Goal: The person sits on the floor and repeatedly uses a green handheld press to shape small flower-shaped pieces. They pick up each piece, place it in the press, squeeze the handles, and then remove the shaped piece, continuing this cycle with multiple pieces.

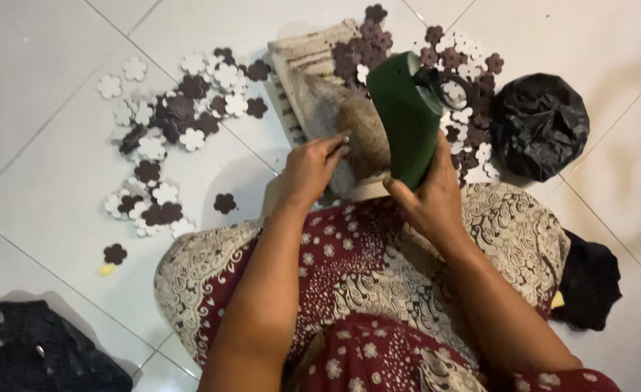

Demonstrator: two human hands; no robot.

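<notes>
patterned skirt (378, 290) lies nearest; right hand (430, 199) grips a green bottle (407, 120), left hand (311, 168) pinches a woven cloth (320, 94) amid foam flowers (168, 116).

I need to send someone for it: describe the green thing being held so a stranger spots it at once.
Start at the person's patterned maroon-and-cream skirt and go up to the right hand. That hand grips a dark green, smooth, flat-sided bottle-like container, held upright. It is the only green thing among the brown and white flower-shaped cutouts scattered on the white tiled floor.
</notes>
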